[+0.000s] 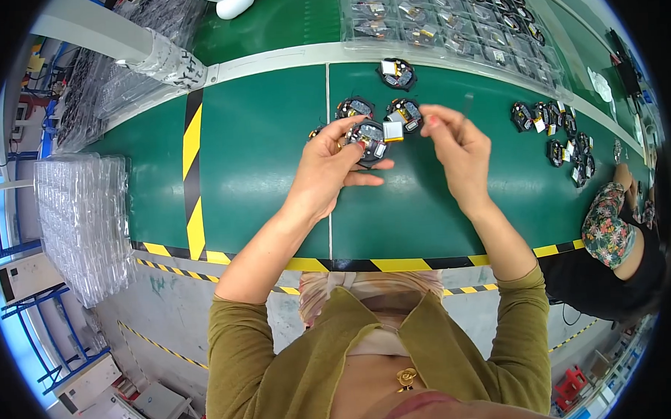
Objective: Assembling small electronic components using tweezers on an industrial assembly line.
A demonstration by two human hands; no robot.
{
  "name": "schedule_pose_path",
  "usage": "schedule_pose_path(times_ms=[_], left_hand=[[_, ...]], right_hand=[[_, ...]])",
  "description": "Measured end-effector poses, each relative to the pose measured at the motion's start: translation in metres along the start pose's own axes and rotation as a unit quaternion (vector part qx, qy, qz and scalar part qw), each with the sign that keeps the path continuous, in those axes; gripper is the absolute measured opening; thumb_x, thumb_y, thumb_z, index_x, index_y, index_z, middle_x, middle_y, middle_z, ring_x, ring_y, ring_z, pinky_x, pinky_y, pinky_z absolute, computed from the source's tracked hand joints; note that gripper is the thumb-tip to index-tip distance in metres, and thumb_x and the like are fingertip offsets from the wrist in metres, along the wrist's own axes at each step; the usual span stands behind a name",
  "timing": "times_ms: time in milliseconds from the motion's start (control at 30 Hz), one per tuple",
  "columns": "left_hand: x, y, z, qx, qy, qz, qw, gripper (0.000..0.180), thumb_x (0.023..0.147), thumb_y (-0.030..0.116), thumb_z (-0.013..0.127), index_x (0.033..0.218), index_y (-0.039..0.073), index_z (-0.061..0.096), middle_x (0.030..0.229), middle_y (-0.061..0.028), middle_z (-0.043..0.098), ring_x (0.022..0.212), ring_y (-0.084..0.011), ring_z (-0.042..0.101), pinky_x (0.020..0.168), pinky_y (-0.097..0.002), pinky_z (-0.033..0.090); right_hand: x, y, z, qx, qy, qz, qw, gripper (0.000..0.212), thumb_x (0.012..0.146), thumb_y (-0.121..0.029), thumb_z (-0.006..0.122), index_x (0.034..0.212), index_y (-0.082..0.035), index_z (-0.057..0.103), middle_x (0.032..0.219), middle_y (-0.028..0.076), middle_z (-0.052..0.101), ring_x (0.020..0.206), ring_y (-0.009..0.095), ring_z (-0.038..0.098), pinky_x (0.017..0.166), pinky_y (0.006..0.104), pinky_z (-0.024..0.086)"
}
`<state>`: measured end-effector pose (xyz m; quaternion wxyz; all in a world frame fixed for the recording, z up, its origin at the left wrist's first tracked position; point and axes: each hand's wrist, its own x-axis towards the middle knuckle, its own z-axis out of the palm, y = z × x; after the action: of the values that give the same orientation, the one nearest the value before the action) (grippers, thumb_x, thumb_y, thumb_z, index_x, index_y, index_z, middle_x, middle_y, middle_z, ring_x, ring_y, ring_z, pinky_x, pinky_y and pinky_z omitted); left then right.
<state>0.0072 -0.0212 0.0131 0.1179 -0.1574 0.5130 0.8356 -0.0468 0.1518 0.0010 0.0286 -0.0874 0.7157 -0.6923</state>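
My left hand (324, 165) is closed round the edge of a round black electronic module (368, 138), thumb on top. A small silver battery with a yellow edge (393, 131) sticks out from the module's right side. To the right, my right hand (460, 142) is raised with thumb and forefinger pinched together; whether something tiny is between them I cannot make out. Just beyond my hands lie similar round modules, one (404, 112) between the two hands, one (355, 106) behind the held piece, and another (397, 73) farther back. Part of one more (316, 132) shows beside my left hand.
Clear plastic trays filled with modules (447, 28) stand along the far side. A cluster of modules (555, 120) lies at the right, near another person's arm (609, 222). Stacked clear trays (83, 226) are at the left. Striped tape (396, 264) edges the green table (260, 160).
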Motion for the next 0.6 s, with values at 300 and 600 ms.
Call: schedule_pose_path(times_ms=[300, 600], left_hand=[[0.001, -0.007, 0.0, 0.123, 0.049, 0.108, 0.985, 0.04, 0.083, -0.002, 0.037, 0.123, -0.004, 0.037, 0.096, -0.0125, 0.056, 0.084, -0.0208, 0.061, 0.062, -0.0295, 0.057], [-0.001, 0.0, 0.002, -0.02, 0.057, 0.026, 0.998, 0.03, 0.087, 0.001, 0.035, 0.115, -0.005, 0.042, 0.098, -0.0148, 0.057, 0.084, -0.0265, 0.062, 0.065, -0.0323, 0.056]], right_hand=[[0.004, 0.004, -0.006, -0.153, -0.041, -0.17, 0.972, 0.013, 0.078, 0.0, 0.053, 0.088, -0.001, 0.061, 0.078, 0.008, 0.059, 0.064, 0.012, 0.054, 0.055, 0.0224, 0.043], [-0.007, -0.009, -0.014, 0.304, -0.096, 0.047, 0.947, 0.038, 0.093, -0.026, 0.034, 0.09, 0.005, 0.055, 0.088, 0.014, 0.055, 0.068, 0.019, 0.056, 0.06, 0.0283, 0.047]])
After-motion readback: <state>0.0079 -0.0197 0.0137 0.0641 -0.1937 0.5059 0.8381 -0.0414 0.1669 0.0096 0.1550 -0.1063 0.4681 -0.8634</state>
